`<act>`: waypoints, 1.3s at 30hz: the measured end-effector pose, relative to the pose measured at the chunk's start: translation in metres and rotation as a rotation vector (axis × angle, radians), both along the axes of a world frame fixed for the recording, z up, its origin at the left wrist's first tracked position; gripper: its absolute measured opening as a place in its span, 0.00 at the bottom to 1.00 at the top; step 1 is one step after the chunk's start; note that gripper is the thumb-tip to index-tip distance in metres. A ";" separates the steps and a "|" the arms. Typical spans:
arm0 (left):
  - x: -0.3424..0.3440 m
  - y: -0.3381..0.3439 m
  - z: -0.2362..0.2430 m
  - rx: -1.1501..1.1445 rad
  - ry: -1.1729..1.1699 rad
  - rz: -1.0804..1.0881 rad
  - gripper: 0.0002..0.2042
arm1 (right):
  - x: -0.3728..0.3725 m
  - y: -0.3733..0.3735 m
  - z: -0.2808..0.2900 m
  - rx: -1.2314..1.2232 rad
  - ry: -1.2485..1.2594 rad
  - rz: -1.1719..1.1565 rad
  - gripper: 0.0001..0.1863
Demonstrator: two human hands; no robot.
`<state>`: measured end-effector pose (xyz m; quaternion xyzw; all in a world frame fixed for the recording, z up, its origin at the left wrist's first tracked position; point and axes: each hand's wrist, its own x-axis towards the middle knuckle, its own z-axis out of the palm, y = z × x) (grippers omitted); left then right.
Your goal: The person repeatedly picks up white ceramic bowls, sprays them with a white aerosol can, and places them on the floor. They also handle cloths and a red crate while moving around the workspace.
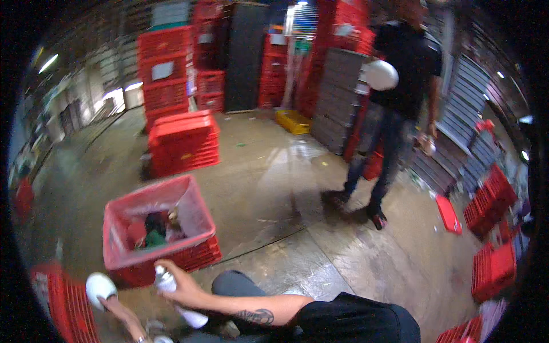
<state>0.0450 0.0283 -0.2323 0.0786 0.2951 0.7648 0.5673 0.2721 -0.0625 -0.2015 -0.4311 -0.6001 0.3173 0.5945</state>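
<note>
At the lower left, my left hand [110, 304] grips a white oval object [98, 286] from below; its fingers are mostly hidden behind it. My right hand [178, 284] is wrapped around a white spray can [191, 313], index finger at the silver nozzle, just right of the oval object. Beyond both hands sits a red crate [200, 254] with a clear plastic liner, holding dark, green and red items too blurred to name. My bent dark-clad leg shows behind my right forearm.
A person [394, 126] in dark clothes stands at right, near a similar white oval [382, 74]. Stacked red crates [183, 140], a yellow crate [293, 126] and dark grey stacks [337, 103] stand behind. More red crates [492, 268] line the right edge; another [66, 303] is at lower left.
</note>
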 end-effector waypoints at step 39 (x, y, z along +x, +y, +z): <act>-0.014 -0.033 -0.028 0.422 1.231 -0.173 0.36 | -0.010 -0.022 0.021 -0.134 -0.032 0.007 0.37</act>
